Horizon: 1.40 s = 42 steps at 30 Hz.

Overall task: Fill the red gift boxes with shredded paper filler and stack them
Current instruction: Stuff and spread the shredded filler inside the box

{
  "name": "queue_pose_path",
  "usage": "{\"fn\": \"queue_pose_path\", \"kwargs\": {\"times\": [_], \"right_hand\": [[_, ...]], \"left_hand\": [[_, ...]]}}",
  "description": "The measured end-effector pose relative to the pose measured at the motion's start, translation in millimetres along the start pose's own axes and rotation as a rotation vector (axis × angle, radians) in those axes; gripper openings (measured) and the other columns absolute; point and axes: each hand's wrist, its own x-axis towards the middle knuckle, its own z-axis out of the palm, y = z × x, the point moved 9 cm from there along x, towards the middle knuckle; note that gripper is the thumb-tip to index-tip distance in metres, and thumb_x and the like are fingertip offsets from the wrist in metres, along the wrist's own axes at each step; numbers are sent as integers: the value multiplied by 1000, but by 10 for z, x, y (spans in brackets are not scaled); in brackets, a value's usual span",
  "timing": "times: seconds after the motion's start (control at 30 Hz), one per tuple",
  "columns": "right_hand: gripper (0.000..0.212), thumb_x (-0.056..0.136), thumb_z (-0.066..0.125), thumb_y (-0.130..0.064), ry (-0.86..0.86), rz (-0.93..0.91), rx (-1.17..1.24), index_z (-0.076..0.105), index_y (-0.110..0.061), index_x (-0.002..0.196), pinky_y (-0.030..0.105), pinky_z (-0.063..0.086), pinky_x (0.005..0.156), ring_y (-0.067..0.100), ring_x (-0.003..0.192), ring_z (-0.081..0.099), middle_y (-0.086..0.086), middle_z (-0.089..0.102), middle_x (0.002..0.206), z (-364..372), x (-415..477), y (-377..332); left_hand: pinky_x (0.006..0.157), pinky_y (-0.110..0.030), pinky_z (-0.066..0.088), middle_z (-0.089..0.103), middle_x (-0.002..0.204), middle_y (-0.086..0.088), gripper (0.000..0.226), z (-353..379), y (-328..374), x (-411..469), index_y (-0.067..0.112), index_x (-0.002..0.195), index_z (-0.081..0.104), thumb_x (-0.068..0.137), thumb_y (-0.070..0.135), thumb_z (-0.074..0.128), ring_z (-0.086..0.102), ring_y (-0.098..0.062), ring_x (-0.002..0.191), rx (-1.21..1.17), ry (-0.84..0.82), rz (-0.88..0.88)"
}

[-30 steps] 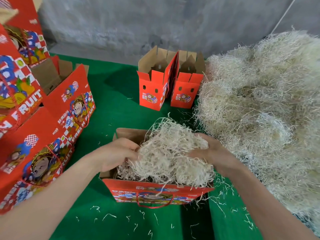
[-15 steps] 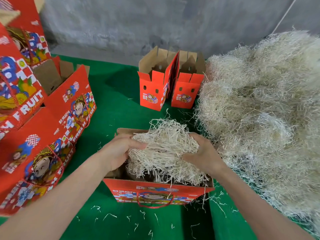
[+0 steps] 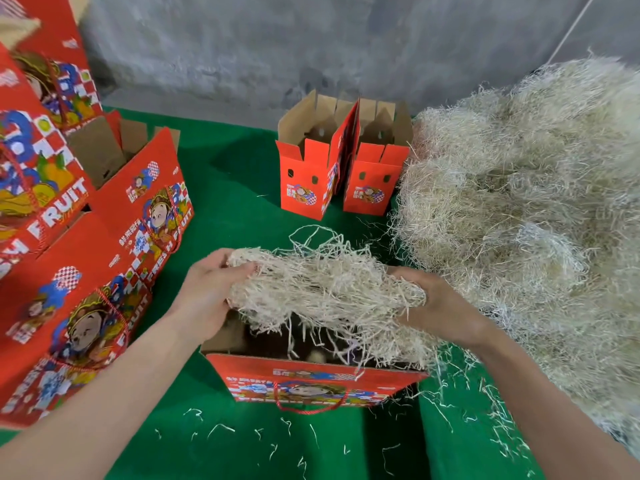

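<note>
Both left grip (image 3: pixel 202 296) and right grip (image 3: pixel 443 306) curl around shredded paper (image 3: pixel 325 289).

Looking like a packing workroom or warehouse corner, not a home: backing onto a rough, bare grey concrete wall (image 3: pixel 311 46), working over plain green matting (image 3: pixel 235 188) littered with stray shreds (image 3: pixel 215 427), keeping pale shredded paper filler (image 3: pixel 519 220) heaped in bulk on the right, stacking many identical red printed gift boxes (image 3: pixel 69 271) on the left, and standing two more boxes (image 3: pixel 304 181) with flaps up near the wall.
</note>
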Motion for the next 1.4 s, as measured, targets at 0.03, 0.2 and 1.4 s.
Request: {"fn": "queue_pose_path", "kwargs": {"times": [0.03,0.2,1.4], "right_hand": [[70,76,68,0,-4,11,-8,39,-41,125,36,41,103,21,126,43,-7,25,150,8,1,3],[84,77,70,-7,-128,-42,-29,25,-39,140,4,19,98,-14,114,23,-26,23,125,264,96,-201],[61,90,59,-28,372,165,473,32,-6,140,21,41,80,0,92,53,-9,61,95,48,156,51]], "left_hand": [[66,-23,48,63,108,-4,15,21,30,-18,14,103,55,89,9,58,60,-8,77,12,13,35],[85,-31,47,69,86,2,13,392,-193,-68,23,101,58,88,25,56,63,-12,77,-22,-232,-219],[34,-15,38,61,97,-7,74,445,-58,61,7,135,35,74,18,75,44,-6,53,382,-127,-91]]}}
